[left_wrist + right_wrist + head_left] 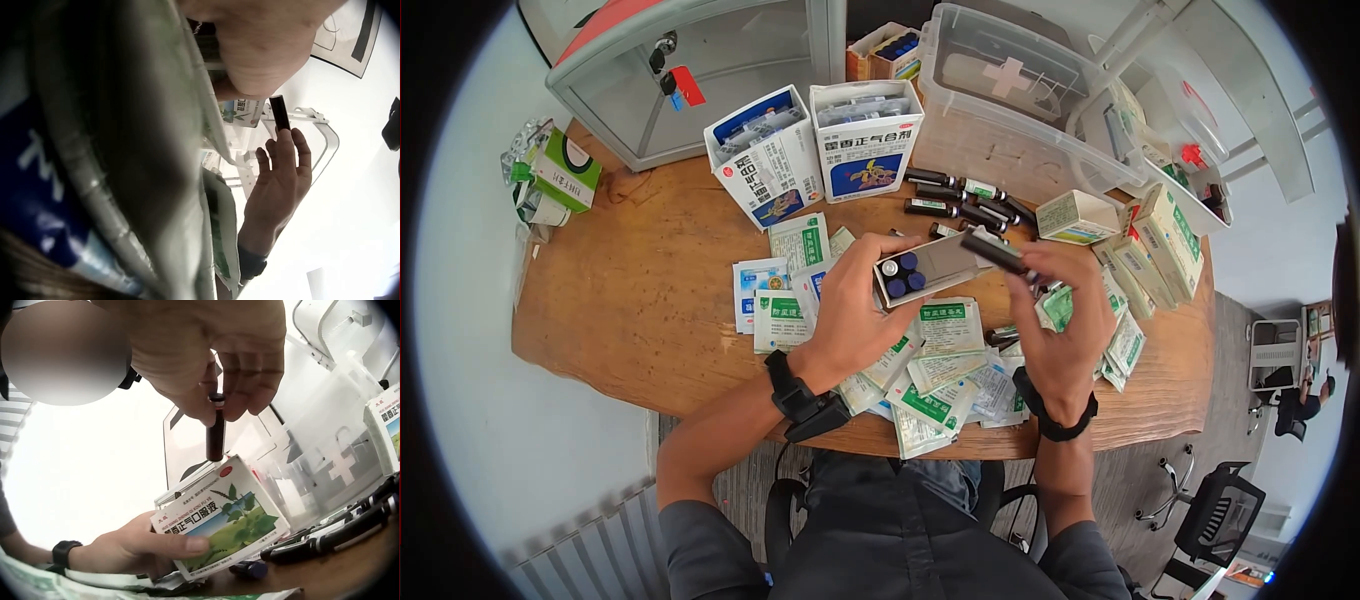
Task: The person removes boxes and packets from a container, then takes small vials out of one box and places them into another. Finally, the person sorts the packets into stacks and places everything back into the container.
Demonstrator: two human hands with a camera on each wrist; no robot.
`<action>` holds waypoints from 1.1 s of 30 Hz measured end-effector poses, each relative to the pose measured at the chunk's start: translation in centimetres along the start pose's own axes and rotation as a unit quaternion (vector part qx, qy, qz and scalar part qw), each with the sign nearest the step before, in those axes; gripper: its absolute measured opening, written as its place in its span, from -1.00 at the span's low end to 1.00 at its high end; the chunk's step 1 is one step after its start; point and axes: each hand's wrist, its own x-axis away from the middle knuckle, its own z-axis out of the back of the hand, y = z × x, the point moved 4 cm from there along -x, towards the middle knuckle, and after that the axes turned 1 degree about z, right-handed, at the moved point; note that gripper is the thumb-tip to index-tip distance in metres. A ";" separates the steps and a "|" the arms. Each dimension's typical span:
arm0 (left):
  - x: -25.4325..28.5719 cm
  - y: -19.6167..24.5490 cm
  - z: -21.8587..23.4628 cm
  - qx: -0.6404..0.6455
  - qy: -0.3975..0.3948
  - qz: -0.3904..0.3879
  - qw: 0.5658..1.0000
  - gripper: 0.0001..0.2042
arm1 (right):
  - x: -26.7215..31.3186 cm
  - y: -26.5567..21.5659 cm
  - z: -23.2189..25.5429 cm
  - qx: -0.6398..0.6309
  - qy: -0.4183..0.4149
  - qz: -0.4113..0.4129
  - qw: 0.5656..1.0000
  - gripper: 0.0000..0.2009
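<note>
My left hand (845, 318) grips an open medicine box (234, 528), printed with a green leafy plant, its thumb across the front in the right wrist view. Several capped vials (901, 272) stand at the box's near end, most with dark blue tops and one silver. Between thumb and fingertips, my right hand (1068, 310) pinches a dark brown vial (215, 434). In the right wrist view the vial hangs upright, its lower end right at the box's top edge. Both hands are above a spread of green-and-white sachets (945, 325).
Loose dark vials (932, 208) lie behind the box. Two white medicine boxes (868, 140) stand open, near a clear plastic bin (1000, 130) with a white cross. More cartons (1165, 245) lean at the right. A glass-fronted cabinet (730, 90) stands at the back left of the wooden table (620, 290).
</note>
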 end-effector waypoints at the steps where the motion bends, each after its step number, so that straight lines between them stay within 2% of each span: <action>1: 0.0 0.0 -0.1 -0.001 -0.001 -0.007 1.000 -0.54 | 0.1 -0.3 -0.3 -0.036 -0.018 0.006 0.999 -0.67; 8: 0.0 0.0 -0.2 -0.006 -0.008 -0.001 1.000 -0.52 | 0.7 -0.3 -1.9 -0.005 -0.116 -0.014 0.993 -0.73; 11: 0.0 0.3 -0.1 -0.017 -0.006 -0.026 1.000 -0.52 | 1.0 -0.1 -2.7 0.025 -0.131 0.027 0.991 -0.75; 18: -0.1 0.3 -0.2 -0.007 -0.009 -0.019 1.000 -0.52 | 1.7 -0.5 -3.4 0.026 -0.138 0.015 0.990 -0.78; 20: -0.1 0.2 -0.3 0.001 -0.008 -0.018 1.000 -0.53 | 2.1 -0.4 -3.8 0.006 -0.200 -0.048 0.978 -0.77; 24: -0.1 0.2 -0.2 0.013 0.004 -0.014 1.000 -0.53 | 1.9 -0.3 -3.7 -0.010 -0.183 -0.047 0.982 -0.75; 26: -0.1 0.4 -0.1 0.011 0.006 -0.017 1.000 -0.53 | 1.4 -0.2 -2.6 -0.034 -0.110 -0.040 0.993 -0.78; 27: -0.1 0.5 0.1 0.003 0.009 -0.008 1.000 -0.53 | 1.2 -0.2 -2.1 -0.034 -0.110 -0.040 0.993 -0.78; 29: 0.0 0.4 0.2 -0.006 0.014 0.000 1.000 -0.53 | 0.6 0.4 -0.3 0.003 -0.051 -0.098 0.994 -0.82; 30: 0.0 0.3 0.3 -0.009 0.015 0.004 1.000 -0.53 | 0.5 0.9 0.5 0.013 -0.050 -0.151 0.987 -0.89; 31: 0.0 0.2 0.3 -0.013 0.016 0.008 1.000 -0.54 | 0.2 1.2 1.1 0.012 -0.051 -0.149 0.987 -0.89; 33: 0.0 0.1 0.2 -0.012 0.021 0.005 1.000 -0.54 | -0.1 2.6 1.7 0.045 -0.133 -0.198 0.970 -0.91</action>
